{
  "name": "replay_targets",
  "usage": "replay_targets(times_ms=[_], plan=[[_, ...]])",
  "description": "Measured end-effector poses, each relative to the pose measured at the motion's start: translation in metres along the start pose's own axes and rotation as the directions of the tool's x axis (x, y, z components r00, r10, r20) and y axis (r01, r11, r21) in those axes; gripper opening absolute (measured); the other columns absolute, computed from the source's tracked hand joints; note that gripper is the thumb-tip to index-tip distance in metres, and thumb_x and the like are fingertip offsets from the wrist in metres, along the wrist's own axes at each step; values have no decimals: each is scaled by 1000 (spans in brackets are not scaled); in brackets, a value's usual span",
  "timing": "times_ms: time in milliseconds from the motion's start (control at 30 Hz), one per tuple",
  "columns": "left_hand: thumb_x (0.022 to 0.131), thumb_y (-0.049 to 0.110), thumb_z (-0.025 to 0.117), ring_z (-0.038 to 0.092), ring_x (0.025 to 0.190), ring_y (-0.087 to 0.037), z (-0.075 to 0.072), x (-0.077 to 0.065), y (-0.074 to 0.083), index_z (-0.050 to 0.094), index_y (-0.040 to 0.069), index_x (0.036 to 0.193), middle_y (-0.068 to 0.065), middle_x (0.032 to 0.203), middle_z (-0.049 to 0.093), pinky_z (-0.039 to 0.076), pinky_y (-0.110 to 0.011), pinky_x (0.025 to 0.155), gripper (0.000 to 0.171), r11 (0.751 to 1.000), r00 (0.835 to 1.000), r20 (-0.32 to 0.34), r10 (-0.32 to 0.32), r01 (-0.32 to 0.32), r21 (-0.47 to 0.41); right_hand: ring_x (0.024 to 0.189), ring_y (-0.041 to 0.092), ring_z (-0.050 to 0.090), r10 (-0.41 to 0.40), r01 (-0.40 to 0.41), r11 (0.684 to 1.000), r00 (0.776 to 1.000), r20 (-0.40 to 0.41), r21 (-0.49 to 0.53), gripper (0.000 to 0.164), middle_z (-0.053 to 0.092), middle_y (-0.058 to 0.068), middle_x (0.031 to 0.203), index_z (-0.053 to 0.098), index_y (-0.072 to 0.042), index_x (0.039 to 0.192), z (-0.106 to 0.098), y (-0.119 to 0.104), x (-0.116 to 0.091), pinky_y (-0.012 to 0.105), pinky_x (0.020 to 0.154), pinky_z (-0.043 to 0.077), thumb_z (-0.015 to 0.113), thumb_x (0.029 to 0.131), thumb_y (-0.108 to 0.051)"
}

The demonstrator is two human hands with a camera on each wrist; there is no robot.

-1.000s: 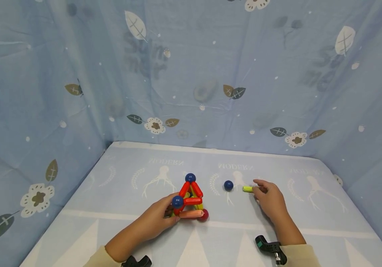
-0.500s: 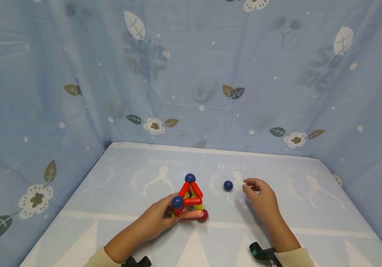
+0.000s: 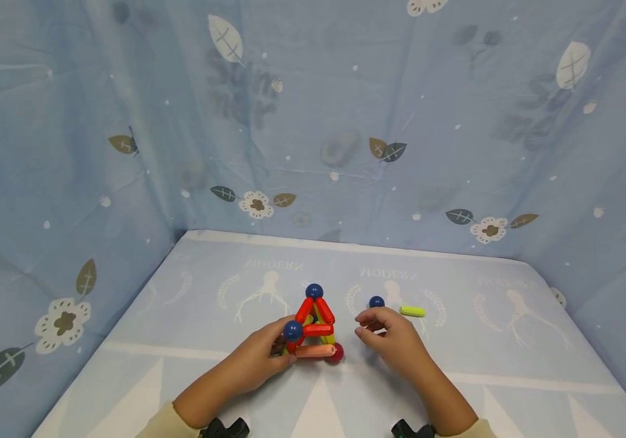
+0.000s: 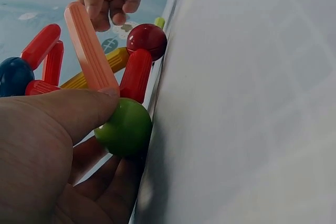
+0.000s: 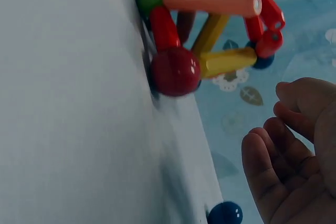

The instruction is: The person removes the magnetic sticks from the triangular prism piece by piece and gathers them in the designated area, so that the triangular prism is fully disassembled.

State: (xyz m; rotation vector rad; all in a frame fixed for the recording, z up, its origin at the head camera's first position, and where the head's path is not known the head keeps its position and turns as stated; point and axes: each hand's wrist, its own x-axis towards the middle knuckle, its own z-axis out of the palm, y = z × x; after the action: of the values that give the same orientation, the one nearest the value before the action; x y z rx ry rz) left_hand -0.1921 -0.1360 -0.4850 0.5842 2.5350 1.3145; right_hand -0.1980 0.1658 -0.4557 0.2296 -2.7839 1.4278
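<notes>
A frame of magnetic building sticks and balls [image 3: 319, 330] stands on the table: red and yellow sticks, blue balls, a dark red ball [image 5: 176, 72] and a green ball [image 4: 126, 127]. My left hand [image 3: 260, 356] grips its left side. In the left wrist view, the thumb presses at the lower end of an orange stick [image 4: 86, 45], beside the green ball. My right hand [image 3: 395, 337] hovers right of the frame, apart from it, fingers loosely bent and nothing between them. Behind that hand lie a loose blue ball [image 3: 376, 302] and a yellow-green stick [image 3: 412, 311].
The table [image 3: 170, 316] has a pale printed cover. A blue patterned curtain [image 3: 313, 121] hangs behind it and along both sides. Each wrist wears a dark camera strap, seen at the bottom of the head view.
My right hand has let go of the yellow-green stick, which now lies on the table, and has moved left toward the frame. The left hand and the frame have stayed put.
</notes>
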Motion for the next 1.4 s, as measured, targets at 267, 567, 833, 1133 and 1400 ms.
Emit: replay_targets(times_ms=[267, 567, 833, 1133, 1400], plan=[[93, 16, 81, 66, 125, -19, -1, -2, 0, 46, 29, 156, 1, 146, 61, 57, -44, 103, 73, 999, 1000, -13, 7, -7, 39, 97, 13, 70, -91, 85, 995, 989, 118, 55, 21, 73, -2, 108, 76, -19, 111, 17, -16, -9, 22, 81, 58, 82, 92, -26], [93, 15, 80, 66, 125, -18, -1, -3, 0, 46, 27, 156, 0, 146, 61, 57, -40, 103, 72, 999, 1000, -12, 18, -17, 43, 97, 14, 72, -116, 101, 989, 983, 143, 110, 18, 72, 0, 109, 76, -17, 109, 26, -21, -15, 21, 79, 59, 80, 94, -27], [93, 14, 80, 67, 123, -17, -2, -2, 0, 46, 26, 156, 0, 143, 62, 57, -40, 102, 72, 999, 1000, -9, 22, -22, 40, 90, 9, 70, -118, 100, 989, 978, 170, 111, 8, 73, -7, 101, 78, -22, 100, 30, -24, -19, 22, 76, 59, 74, 95, -17], [93, 15, 81, 66, 121, -16, -1, -3, 0, 47, 28, 155, 2, 141, 63, 58, -42, 102, 73, 998, 1000, -12, 21, -20, 58, 82, 13, 66, -56, 43, 996, 983, 173, 78, 14, 72, -5, 98, 79, -26, 98, 29, -16, -18, 23, 67, 55, 72, 94, -13], [94, 19, 80, 67, 121, -17, 0, -2, 1, 45, 29, 156, 2, 142, 63, 58, -43, 101, 72, 998, 1000, -2, 17, -17, 64, 86, 14, 70, -38, 11, 990, 980, 196, 141, 11, 73, 0, 105, 77, -20, 102, 30, -13, -17, 23, 67, 58, 79, 92, -15]])
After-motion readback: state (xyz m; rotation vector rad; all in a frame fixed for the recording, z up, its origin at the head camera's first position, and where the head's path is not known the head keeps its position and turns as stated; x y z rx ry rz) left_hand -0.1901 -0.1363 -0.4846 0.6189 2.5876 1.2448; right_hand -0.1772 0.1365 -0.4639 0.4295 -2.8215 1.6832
